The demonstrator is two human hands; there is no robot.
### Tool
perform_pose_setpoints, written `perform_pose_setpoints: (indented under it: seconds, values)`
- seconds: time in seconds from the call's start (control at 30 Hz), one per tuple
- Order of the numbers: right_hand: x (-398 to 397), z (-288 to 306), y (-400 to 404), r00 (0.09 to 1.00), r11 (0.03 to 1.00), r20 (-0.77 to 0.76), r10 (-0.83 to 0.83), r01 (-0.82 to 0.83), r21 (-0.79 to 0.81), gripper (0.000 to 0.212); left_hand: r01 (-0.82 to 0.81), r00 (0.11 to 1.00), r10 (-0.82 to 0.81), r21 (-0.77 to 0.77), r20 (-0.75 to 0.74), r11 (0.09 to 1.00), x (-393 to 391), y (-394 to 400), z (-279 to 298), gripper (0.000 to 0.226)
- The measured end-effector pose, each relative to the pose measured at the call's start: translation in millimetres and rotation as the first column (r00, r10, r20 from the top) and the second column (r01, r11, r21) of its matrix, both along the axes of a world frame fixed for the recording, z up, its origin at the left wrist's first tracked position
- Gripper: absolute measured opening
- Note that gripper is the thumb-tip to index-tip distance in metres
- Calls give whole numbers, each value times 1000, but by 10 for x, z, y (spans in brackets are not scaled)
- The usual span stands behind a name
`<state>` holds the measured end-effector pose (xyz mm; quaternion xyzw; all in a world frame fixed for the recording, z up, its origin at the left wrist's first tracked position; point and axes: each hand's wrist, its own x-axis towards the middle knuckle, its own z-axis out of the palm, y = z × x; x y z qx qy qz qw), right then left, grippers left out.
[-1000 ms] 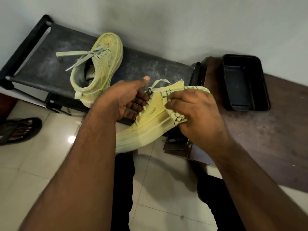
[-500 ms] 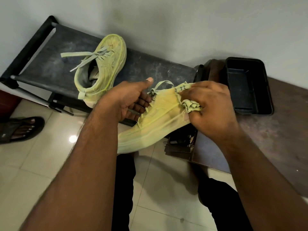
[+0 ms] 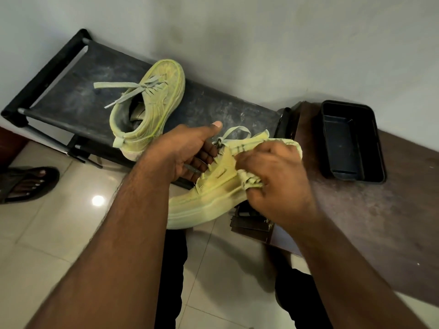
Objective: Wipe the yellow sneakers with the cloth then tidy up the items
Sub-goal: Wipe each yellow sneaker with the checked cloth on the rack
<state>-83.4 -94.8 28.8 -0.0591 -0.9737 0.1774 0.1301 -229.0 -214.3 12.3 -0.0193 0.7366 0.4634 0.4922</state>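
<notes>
At the centre of the head view, the left hand (image 3: 183,153) grasps the held yellow sneaker (image 3: 209,198) at its collar: the fingers curl into the shoe opening and the thumb extends straight up beside the lace loop. This sneaker is carried in the air above the tiled floor (image 3: 47,233), lying on its side with the pale sole edge facing down toward the camera and the toe end pointing lower left. The right hand (image 3: 278,184) clenches around the cloth (image 3: 251,181), a bunched yellow fabric with dark line markings, and presses it against the upper side of the sneaker near the laces. Part of the cloth emerges above the knuckles and part hangs below the fingers; motion blur softens the outline of this hand. Behind the hands, the second yellow sneaker (image 3: 152,110) rests on the black rack (image 3: 71,96), tilted on its side with the opening facing the camera and its loose laces spread to the left across the dusty surface. The rack stands against the wall (image 3: 237,32). To the right, the brown table (image 3: 392,222) touches the rack end and carries an open black tray (image 3: 351,141) near the wall. A small dark object sits under the table edge below the right hand; its identity cannot be determined. At the left edge, a foot in a dark sandal (image 3: 28,184) rests on the floor.
</notes>
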Motion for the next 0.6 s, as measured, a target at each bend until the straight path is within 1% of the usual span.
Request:
perform_pose_setpoints:
  seconds: [0.03, 0.07, 0.1, 0.13, 0.2, 0.23, 0.27, 0.33, 0.37, 0.4, 0.43, 0.53, 0.6]
  values:
    - [-1, -13, -39, 998, 998, 10, 61, -61, 11, 34, -1, 1000, 1, 2, 0, 1000, 1, 1, -1, 62]
    - [-8, -9, -21, 998, 998, 6, 61, -61, 21, 35, -4, 1000, 4, 2, -2, 1000, 1, 3, -3, 62]
    - [-18, 5, 36, 1000, 1000, -14, 2, -1, 25, 36, -7, 1000, 7, 2, -7, 1000, 0, 6, -4, 62]
    - [-19, 11, 117, 995, 995, -37, -95, 95, 16, 38, -10, 1000, 10, 1, -13, 1000, -2, 5, -5, 61]
    - [-19, 19, 219, 962, 962, -36, -271, 270, -27, 44, -12, 1000, 12, 1, -19, 1000, -1, -2, 1, 60]
    - [-23, 14, 199, 958, 958, -14, -285, 285, -37, 47, -12, 1000, 12, 2, -16, 1000, 0, -2, 8, 60]
    - [-27, 1, 132, 972, 971, -1, -237, 237, -31, 48, -10, 1000, 10, 3, -13, 1000, -1, -2, 14, 61]
    - [-28, -45, -48, 999, 999, 15, -39, 39, 0, 45, -9, 1000, 9, 10, -5, 1000, 5, 7, 31, 59]
    - [-20, -74, -109, 999, 999, 27, 45, -45, 12, 45, -12, 1000, 12, 13, -5, 1000, 12, 7, 32, 58]
    - [-16, -99, -114, 996, 997, 37, 80, -80, 17, 45, -15, 1000, 15, 15, -5, 1000, 15, 6, 28, 57]
    - [-16, -105, -75, 998, 998, 40, 58, -58, 18, 46, -19, 1000, 20, 17, -4, 1000, 18, 6, 20, 57]
    - [3, -115, 230, 984, 984, 33, -176, 177, -34, 53, -31, 999, 31, 13, -12, 999, 11, 2, 3, 57]
    - [18, -84, 338, 966, 965, 30, -255, 257, -54, 54, -28, 999, 28, 5, -20, 1000, 3, 11, 5, 58]
